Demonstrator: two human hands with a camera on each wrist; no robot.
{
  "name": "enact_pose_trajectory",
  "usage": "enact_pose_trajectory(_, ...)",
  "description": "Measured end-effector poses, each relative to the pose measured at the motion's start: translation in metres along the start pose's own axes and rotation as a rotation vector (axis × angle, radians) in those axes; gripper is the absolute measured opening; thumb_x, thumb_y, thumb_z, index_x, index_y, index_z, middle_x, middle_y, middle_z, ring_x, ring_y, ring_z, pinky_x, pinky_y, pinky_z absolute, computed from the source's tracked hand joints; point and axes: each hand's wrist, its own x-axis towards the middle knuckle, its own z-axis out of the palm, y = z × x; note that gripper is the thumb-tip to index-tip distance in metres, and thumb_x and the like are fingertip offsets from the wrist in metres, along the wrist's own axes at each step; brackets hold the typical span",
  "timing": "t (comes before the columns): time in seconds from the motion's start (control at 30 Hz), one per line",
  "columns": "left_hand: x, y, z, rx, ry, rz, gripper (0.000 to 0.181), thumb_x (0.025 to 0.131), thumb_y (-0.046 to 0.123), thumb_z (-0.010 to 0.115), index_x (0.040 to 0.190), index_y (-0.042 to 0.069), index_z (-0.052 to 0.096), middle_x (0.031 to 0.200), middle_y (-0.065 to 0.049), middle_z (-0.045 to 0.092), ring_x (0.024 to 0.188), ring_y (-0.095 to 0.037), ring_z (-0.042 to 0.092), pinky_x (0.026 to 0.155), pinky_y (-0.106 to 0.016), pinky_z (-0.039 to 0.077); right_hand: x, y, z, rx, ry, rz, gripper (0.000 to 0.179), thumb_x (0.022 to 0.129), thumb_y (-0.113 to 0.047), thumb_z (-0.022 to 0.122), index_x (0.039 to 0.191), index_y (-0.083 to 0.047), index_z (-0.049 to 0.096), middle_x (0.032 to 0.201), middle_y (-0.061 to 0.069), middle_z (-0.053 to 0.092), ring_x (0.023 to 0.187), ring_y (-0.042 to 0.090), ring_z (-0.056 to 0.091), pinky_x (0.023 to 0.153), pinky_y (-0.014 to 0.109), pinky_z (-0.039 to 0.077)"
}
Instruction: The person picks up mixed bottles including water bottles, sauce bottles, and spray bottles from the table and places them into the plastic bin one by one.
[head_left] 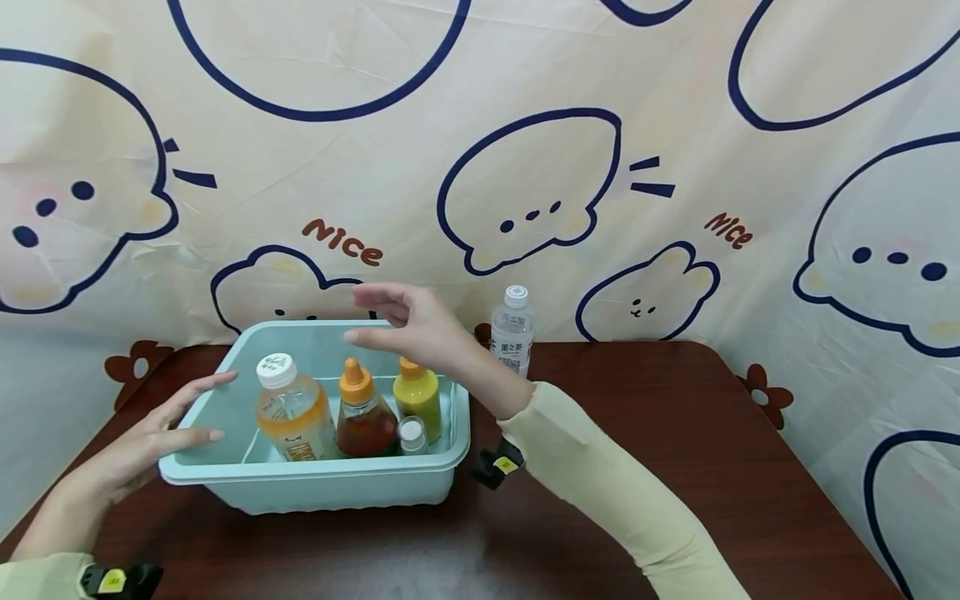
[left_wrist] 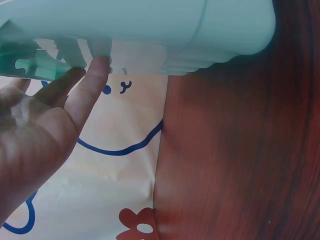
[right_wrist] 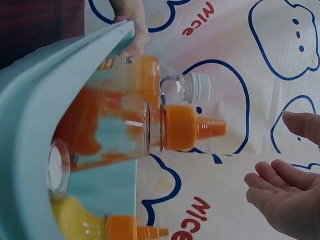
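A light-blue plastic bin [head_left: 315,487] stands at the left of the table. Inside it are a bottle with a white cap and orange band [head_left: 296,417], a squeeze bottle of dark red sauce with an orange nozzle [head_left: 366,425], a yellow squeeze bottle [head_left: 420,400] and a small clear bottle with a whitish cap [head_left: 412,436]. My left hand [head_left: 146,442] holds the bin's left end, thumb and index finger over the rim, other fingertips against the outer wall in the left wrist view. Above the bin's back right, my right hand [head_left: 412,325] hovers empty, fingers extended and thumb apart.
A clear labelled bottle [head_left: 513,329] with a white cap stands at the table's back edge, right of the bin and behind my right forearm. The dark wooden table [head_left: 637,442] extends to the right. A cartoon-printed curtain [head_left: 390,167] hangs behind it.
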Motion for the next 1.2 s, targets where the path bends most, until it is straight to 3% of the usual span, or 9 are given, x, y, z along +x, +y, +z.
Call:
enact_pose_trajectory(0.27, 0.001, -0.001, 0.002, -0.003, -0.006, 0.003, 0.069, 0.089, 0.015, 0.049, 0.140, 0.045, 0.014, 0.137, -0.032, 0.007, 0.104, -0.038, 0.044, 0.067, -0.049, 0.052, -0.006, 0.007, -0.017, -0.010, 0.011, -0.007, 0.049, 0.082, -0.016, 0.068, 0.127, -0.009, 0.051, 0.127, 0.004, 0.054, 0.119, 0.010, 0.048, 0.093, 0.024, 0.041)
enact_pose_trajectory(0.53, 0.000, -0.005, 0.000, -0.004, 0.002, 0.000, 0.069, 0.089, 0.016, 0.050, 0.140, 0.045, 0.013, 0.137, -0.028, 0.005, 0.098, -0.028, 0.049, 0.068, -0.044, 0.053, -0.011, 0.011, -0.031, 0.013, 0.041, -0.020, 0.047, 0.083, -0.013, 0.067, 0.127, -0.008, 0.051, 0.127, 0.005, 0.053, 0.120, 0.014, 0.047, 0.093, 0.024, 0.041)
enact_pose_trajectory(0.77, 0.000, -0.007, 0.000, -0.016, -0.001, -0.013, 0.071, 0.089, 0.016, 0.051, 0.141, 0.043, 0.013, 0.138, -0.029, 0.004, 0.104, -0.033, 0.043, 0.069, -0.046, 0.052, -0.013, 0.019, -0.044, 0.019, 0.071, -0.033, 0.048, 0.083, -0.011, 0.066, 0.127, -0.004, 0.050, 0.128, 0.010, 0.052, 0.120, 0.017, 0.047, 0.096, 0.025, 0.038)
enact_pose_trajectory(1.0, 0.000, -0.007, 0.000, -0.013, 0.004, -0.012, 0.070, 0.088, 0.017, 0.052, 0.141, 0.044, 0.013, 0.138, -0.028, 0.004, 0.101, -0.031, 0.045, 0.069, -0.046, 0.052, -0.017, 0.025, -0.058, -0.013, 0.108, -0.033, 0.048, 0.082, -0.011, 0.066, 0.127, -0.005, 0.050, 0.129, 0.010, 0.052, 0.120, 0.017, 0.047, 0.099, 0.028, 0.036)
enact_pose_trajectory(1.2, 0.000, -0.004, 0.000, -0.007, 0.007, -0.013, 0.070, 0.089, 0.017, 0.051, 0.141, 0.044, 0.013, 0.137, -0.028, 0.005, 0.102, -0.032, 0.045, 0.069, -0.046, 0.052, -0.016, 0.033, -0.068, -0.014, 0.119, 0.002, 0.050, 0.082, -0.012, 0.067, 0.128, -0.005, 0.049, 0.130, 0.009, 0.051, 0.121, 0.017, 0.047, 0.098, 0.030, 0.037)
